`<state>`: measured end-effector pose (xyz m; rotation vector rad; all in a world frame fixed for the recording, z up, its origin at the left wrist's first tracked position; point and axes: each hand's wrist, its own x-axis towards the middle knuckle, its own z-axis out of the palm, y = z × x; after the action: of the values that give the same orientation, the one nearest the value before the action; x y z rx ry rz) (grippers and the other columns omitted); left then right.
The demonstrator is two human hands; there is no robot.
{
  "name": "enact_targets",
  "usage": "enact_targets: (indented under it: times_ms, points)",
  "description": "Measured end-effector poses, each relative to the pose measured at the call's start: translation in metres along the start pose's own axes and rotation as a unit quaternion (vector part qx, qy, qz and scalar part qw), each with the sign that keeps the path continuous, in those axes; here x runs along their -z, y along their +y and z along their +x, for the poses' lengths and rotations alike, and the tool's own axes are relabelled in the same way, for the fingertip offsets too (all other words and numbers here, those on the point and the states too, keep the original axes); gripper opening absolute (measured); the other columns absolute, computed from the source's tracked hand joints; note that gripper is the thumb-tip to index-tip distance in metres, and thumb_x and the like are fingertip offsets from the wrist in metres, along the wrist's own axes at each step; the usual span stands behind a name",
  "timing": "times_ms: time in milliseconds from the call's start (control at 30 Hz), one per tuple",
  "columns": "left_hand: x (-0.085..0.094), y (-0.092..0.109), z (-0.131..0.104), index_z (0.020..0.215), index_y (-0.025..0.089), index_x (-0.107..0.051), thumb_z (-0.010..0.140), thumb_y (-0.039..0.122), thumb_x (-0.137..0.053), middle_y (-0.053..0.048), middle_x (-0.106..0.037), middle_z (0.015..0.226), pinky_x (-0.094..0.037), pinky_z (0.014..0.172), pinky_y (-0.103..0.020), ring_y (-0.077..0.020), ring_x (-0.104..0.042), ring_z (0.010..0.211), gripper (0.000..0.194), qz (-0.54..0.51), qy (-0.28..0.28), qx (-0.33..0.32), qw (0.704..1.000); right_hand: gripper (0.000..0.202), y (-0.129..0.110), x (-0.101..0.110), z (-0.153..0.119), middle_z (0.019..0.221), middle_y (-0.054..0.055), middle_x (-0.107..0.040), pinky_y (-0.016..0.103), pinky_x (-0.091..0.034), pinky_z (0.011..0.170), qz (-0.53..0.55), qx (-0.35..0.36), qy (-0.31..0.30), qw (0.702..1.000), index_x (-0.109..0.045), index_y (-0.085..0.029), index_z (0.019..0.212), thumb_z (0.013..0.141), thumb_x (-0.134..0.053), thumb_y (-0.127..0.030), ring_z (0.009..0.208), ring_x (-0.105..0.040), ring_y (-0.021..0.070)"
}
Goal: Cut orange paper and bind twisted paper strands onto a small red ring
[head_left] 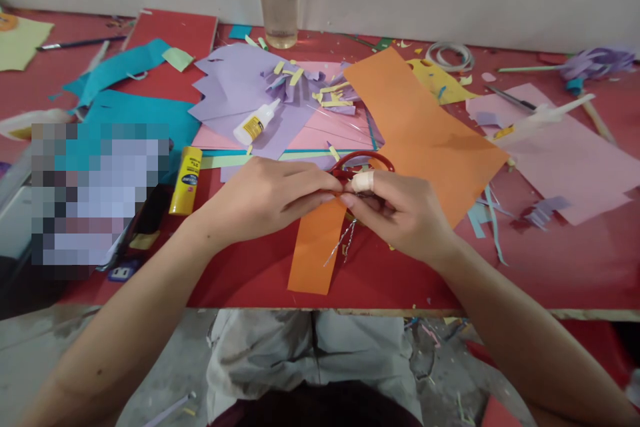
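My left hand (280, 197) and my right hand (400, 210) meet at the middle of the red table, fingertips pinched together. Between them is the top end of an orange paper strip (315, 253), which hangs toward the table's front edge. A thin twisted silvery string (349, 240) dangles below my right fingers; which hand grips it is unclear. One right finger wears a pale bandage. Just behind the fingers lie scissors with a red handle (367, 156), partly covered by my hands. A large orange sheet (425, 140) lies behind my right hand.
A yellow glue stick (186, 180) and a small glue bottle (257, 122) lie to the left and behind. Purple sheets (225, 83), pink paper (565, 160) and a blurred device (105, 200) surround the hands. A glass of liquid (279, 7) stands by the wall.
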<state>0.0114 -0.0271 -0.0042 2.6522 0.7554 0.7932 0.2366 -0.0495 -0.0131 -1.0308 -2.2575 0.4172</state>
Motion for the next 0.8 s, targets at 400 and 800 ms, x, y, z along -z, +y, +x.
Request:
enact_targets:
  times_ms: [400,800]
  points:
    - [0.0009,-0.0002,-0.0001,0.105,0.022,-0.062,0.099,0.023,-0.050,-0.002,-0.074,0.100,-0.047,0.071,-0.019,-0.0105,-0.069,0.085,0.013,-0.018,-0.019,0.028,0.999,0.011,-0.0016,0.0016,0.0004,0.059,-0.006,-0.047,0.023,-0.031,0.051,-0.015,0.007,-0.007,1.000,-0.057,-0.020,0.082,0.093,-0.056,-0.021,0.051,-0.041,0.0085]
    - [-0.0002,-0.0019,-0.0004,0.102,0.019,-0.064,0.098,0.022,-0.052,-0.001,-0.074,0.097,-0.047,0.069,-0.018,-0.0098,-0.069,0.086,0.013,-0.015,0.002,0.007,1.000,0.011,0.0001,-0.0006,-0.0005,0.062,-0.005,-0.052,0.023,-0.032,0.051,-0.046,0.019,-0.006,0.999,-0.057,-0.020,0.084,0.094,-0.055,-0.022,0.049,-0.039,0.0083]
